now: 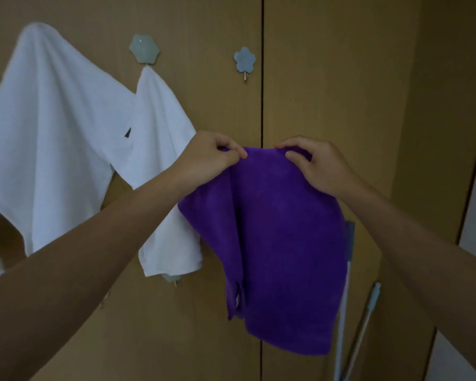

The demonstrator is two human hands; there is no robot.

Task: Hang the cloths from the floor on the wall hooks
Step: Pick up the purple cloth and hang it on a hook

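A purple cloth [280,243] hangs in the air in front of the wooden wall. My left hand [212,158] pinches its upper left edge and my right hand [313,163] pinches its upper right edge, so the top edge is stretched between them. Straight above, a blue flower-shaped hook [244,61] is bare. A pale green flower hook [144,49] to its left carries a white cloth [160,171]. A larger white cloth [47,127] hangs further left, covering its own hook.
A dark vertical seam [262,78] runs down the wooden panels just right of the blue hook. Another small hook [172,279] peeks out below the white cloth. Two pale blue-handled sticks [346,270] lean against the wall at the lower right.
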